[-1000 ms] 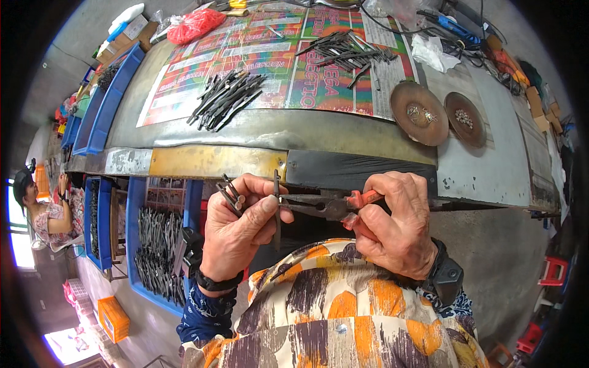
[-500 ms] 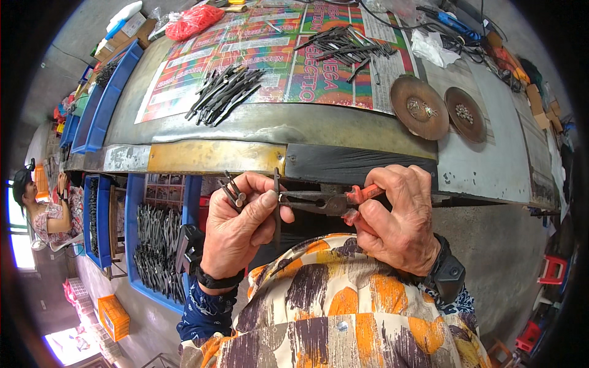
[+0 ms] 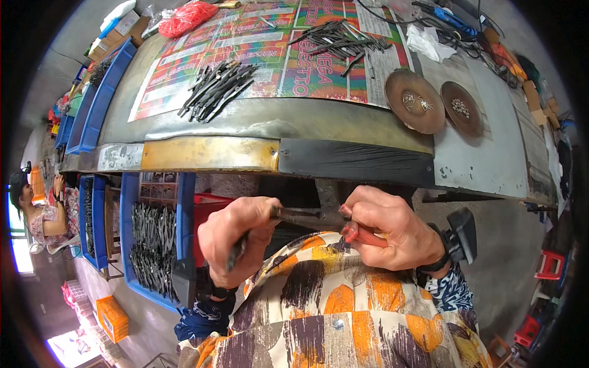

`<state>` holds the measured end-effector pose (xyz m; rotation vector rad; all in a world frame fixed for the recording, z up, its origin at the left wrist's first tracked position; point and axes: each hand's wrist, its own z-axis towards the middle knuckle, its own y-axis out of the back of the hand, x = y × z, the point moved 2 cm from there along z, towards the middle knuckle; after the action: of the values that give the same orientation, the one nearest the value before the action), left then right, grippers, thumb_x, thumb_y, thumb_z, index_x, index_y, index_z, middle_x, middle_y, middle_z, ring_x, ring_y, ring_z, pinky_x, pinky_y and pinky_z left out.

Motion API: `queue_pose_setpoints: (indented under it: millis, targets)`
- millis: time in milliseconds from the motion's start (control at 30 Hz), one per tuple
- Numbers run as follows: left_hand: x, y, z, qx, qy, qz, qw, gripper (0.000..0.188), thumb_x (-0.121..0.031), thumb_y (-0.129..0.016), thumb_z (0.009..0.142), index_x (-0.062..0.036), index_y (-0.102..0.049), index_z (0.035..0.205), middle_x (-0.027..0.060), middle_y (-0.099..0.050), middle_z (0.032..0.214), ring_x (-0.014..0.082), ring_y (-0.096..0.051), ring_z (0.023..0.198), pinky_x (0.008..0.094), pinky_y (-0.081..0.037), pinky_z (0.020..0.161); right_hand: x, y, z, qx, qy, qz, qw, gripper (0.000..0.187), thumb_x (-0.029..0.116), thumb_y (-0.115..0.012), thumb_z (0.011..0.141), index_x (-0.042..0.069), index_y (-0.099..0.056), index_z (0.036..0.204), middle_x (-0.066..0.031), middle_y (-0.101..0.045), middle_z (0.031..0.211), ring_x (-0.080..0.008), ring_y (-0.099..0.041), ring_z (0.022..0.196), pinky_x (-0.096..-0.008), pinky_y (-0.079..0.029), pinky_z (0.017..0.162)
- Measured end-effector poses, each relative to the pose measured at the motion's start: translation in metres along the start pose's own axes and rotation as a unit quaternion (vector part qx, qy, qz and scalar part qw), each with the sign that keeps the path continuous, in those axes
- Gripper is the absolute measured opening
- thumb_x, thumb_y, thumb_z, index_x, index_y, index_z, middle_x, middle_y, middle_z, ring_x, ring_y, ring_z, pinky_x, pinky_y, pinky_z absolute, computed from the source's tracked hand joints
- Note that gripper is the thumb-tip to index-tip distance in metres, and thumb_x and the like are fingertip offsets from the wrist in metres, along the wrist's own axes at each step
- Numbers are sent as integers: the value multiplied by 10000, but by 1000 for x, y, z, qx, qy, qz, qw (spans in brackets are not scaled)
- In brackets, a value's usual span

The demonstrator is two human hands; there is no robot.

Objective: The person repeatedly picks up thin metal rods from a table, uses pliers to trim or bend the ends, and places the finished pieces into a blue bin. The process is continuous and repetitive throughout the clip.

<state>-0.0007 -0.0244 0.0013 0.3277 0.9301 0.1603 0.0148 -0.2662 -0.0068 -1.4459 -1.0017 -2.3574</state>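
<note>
My right hand point(image 3: 399, 228) is closed round the red handles of a pair of pliers point(image 3: 328, 218). The jaws point left and reach the fingers of my left hand point(image 3: 233, 239). That hand is a fist around slim dark metal pieces point(image 3: 237, 250); a blurred end sticks out below its fingers. What lies between the jaws is hidden by the fingers. Both hands are in front of my patterned clothing, below the table edge. A pile of dark metal strips point(image 3: 218, 91) lies on the table ahead, with another pile point(image 3: 343, 44) farther right.
Two round brown dishes, one point(image 3: 416, 103) with small shiny bits and one point(image 3: 463, 109) with small pale pieces, stand right on the metal table point(image 3: 257, 122). A blue crate point(image 3: 127, 245) full of dark strips is at lower left. A person point(image 3: 46, 211) sits far left.
My left hand has turned over from a pinch into a fist, taking the metal pieces lower. My right hand has tilted and dropped a little, with the pliers still in it.
</note>
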Motion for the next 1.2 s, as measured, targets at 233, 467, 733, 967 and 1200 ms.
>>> queue_pose_setpoints:
  millis: [233,467,733,967,1200]
  targets:
    - [6,1,2,-41,84,-133,987,92,61,-608,955,23,-620,1038,133,-722,895,72,-579,588,212,-455,498,3,-8,1,-91,23,-72,993,236,-6,-649,687,-19,-606,919,-148,-537,883,-302,-556,799,-410,-470,713]
    - [13,4,4,-46,319,-373,870,62,-75,-592,1011,-20,-591,1039,139,-705,805,35,-434,472,175,-314,429,13,-4,2,-94,21,-340,936,278,117,-744,643,56,-613,880,-128,-540,1066,-295,-552,988,-441,-405,857]
    - [14,3,1,-28,350,-430,832,82,-88,-603,1006,-17,-585,1044,134,-711,805,25,-430,468,168,-299,420,14,-9,3,-90,45,-385,917,274,162,-765,656,73,-611,865,-128,-539,1051,-280,-552,948,-438,-413,804]
    - [17,-1,-4,-8,314,-376,872,133,-39,-643,970,-2,-572,1076,122,-717,821,14,-477,510,162,-328,435,6,-10,-1,-65,37,-322,944,217,109,-727,688,43,-600,851,-122,-526,955,-267,-534,826,-404,-425,676]
    - [-3,8,-3,29,13,50,998,240,75,-750,824,12,-652,1035,142,-731,845,188,-685,634,290,-551,611,-9,-7,1,27,-7,31,999,180,29,-651,748,-35,-595,907,-128,-502,823,-248,-520,730,-379,-444,643]
